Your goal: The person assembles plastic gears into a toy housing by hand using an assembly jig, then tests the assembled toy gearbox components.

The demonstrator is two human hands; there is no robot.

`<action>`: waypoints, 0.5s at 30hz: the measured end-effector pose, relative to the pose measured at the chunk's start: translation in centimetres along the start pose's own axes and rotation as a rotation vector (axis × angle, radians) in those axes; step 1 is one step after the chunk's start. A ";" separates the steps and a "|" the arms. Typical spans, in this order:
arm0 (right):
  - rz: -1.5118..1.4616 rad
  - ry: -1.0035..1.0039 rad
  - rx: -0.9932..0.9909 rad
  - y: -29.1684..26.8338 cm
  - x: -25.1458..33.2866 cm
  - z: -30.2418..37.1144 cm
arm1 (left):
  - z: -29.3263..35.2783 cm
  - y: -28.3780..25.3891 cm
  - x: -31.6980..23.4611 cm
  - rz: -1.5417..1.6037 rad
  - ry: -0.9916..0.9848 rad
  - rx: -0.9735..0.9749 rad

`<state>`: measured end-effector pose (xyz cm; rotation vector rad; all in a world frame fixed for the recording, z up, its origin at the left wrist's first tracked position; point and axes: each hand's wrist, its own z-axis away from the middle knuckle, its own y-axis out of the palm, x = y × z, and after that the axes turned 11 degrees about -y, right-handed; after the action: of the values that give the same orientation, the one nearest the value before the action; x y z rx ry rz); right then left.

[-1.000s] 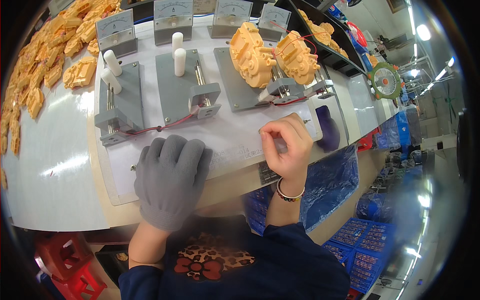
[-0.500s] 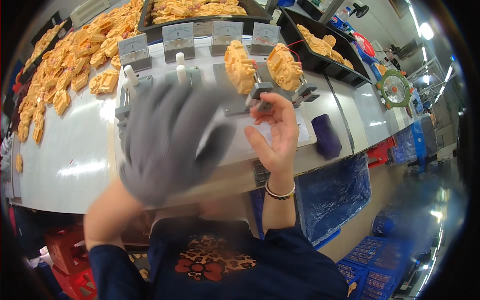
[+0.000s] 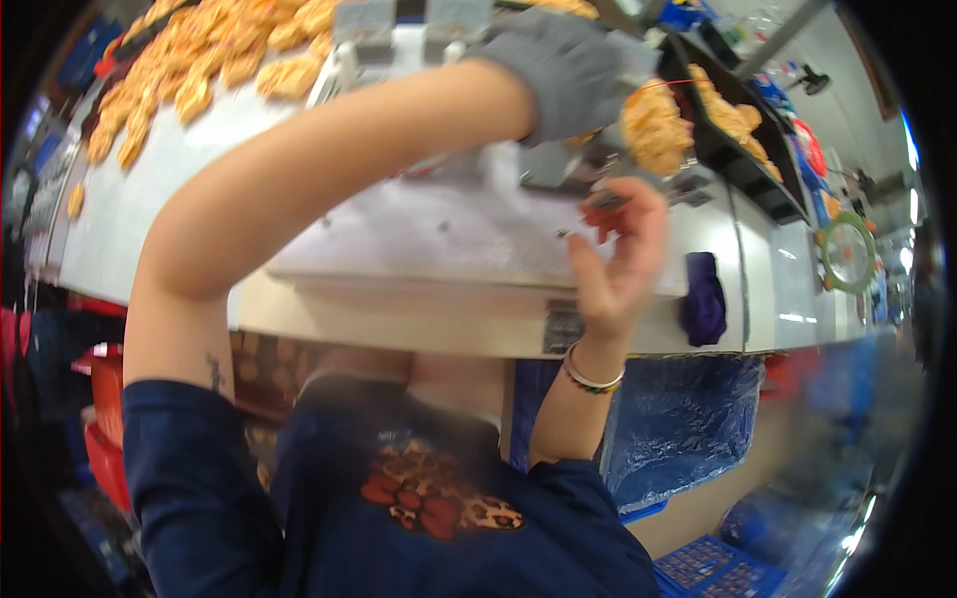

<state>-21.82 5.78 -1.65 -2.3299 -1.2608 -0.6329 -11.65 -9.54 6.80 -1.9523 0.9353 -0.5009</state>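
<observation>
My left hand [image 3: 563, 75], in a grey knitted glove, reaches across the bench over the test fixtures. Its fingers point away and are hidden and blurred. A yellow moulded part stands somewhere under or behind the glove; only a sliver shows, so I cannot tell whether the hand grips it. My bare right hand [image 3: 628, 244], a bracelet at its wrist, has its fingers curled round the grey clamp block [image 3: 606, 201] at the front of that fixture. Just to the right, another yellow moulded part [image 3: 655, 128] stands upright on its own fixture, a red wire across its top.
Yellow parts lie heaped [image 3: 214, 50] at the far left. A black tray [image 3: 743, 164] of similar parts stands at the right. Box-shaped meters [image 3: 364, 22] line the back. On the bench's right lie a purple cloth [image 3: 704, 299] and, farther, a green fan [image 3: 847, 252].
My gloved left hand has swung from close in front up and to the right, over the fixtures. My right hand stays at the clamp block. The whole view has shifted.
</observation>
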 end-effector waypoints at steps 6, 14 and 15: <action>-0.076 0.036 -0.037 0.1 -0.3 -0.6 | -1.1 -6.4 -3.6 -0.283 -0.011 0.590; -0.067 -0.006 0.002 0.2 -0.2 -0.3 | -0.6 -6.5 -1.1 -0.010 -0.083 0.381; -0.022 0.000 -0.009 -0.9 -0.6 0.0 | -1.2 -6.4 -1.7 0.040 -0.023 0.300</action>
<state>-22.90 5.85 -1.86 -2.3259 -1.2880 -0.6466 -10.88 -6.89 12.89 -1.6631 0.8310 -0.5603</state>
